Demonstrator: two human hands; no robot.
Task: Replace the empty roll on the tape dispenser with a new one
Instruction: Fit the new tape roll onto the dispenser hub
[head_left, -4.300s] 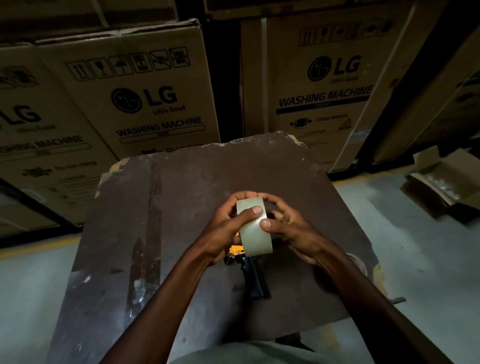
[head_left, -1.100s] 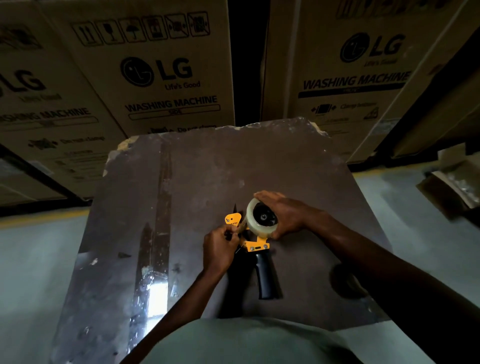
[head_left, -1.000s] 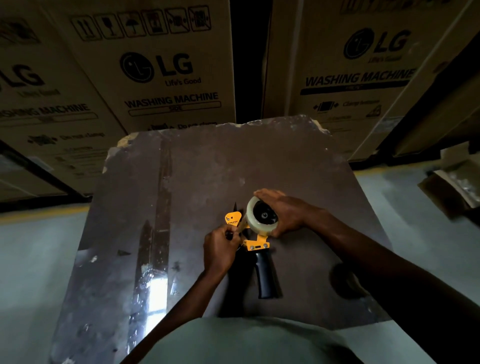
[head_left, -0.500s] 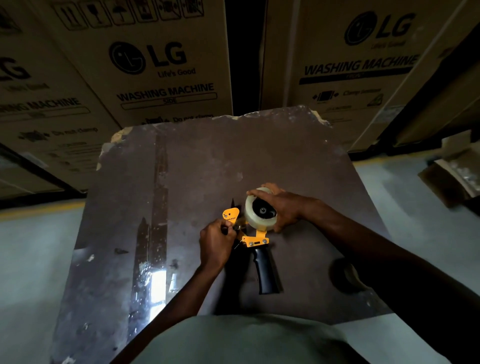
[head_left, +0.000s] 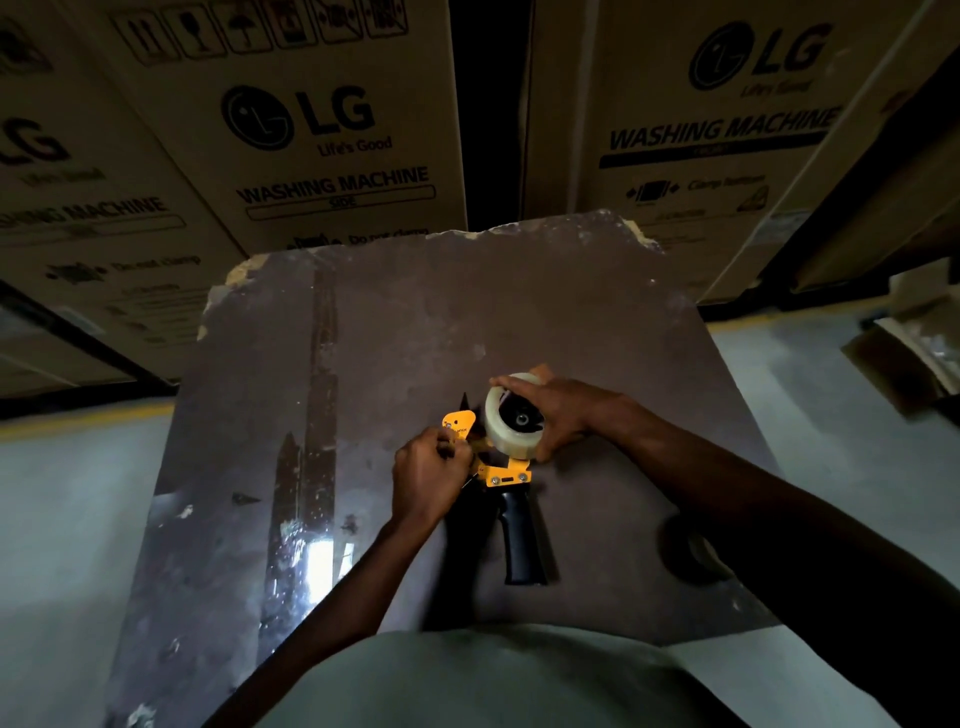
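The left hand (head_left: 428, 475) is closed around the front of the tape dispenser (head_left: 506, 470), hiding what its fingers pinch; the right hand (head_left: 558, 418) grips the tape roll (head_left: 511, 418) seated on the dispenser, which lies near the middle of the table (head_left: 363, 364); a dark roll (head_left: 691, 553) is half hidden under the right forearm; an open box (head_left: 906, 345) at the right edge is cut off, its contents unclear.

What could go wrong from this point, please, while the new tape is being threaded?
1. The left hand works right beside the dispenser's pointed front end, so a slip might nick a finger.
2. The right hand only steadies the tape roll; pulling hard could tip the dispenser.
3. Dim light might hide a misthreaded strip.
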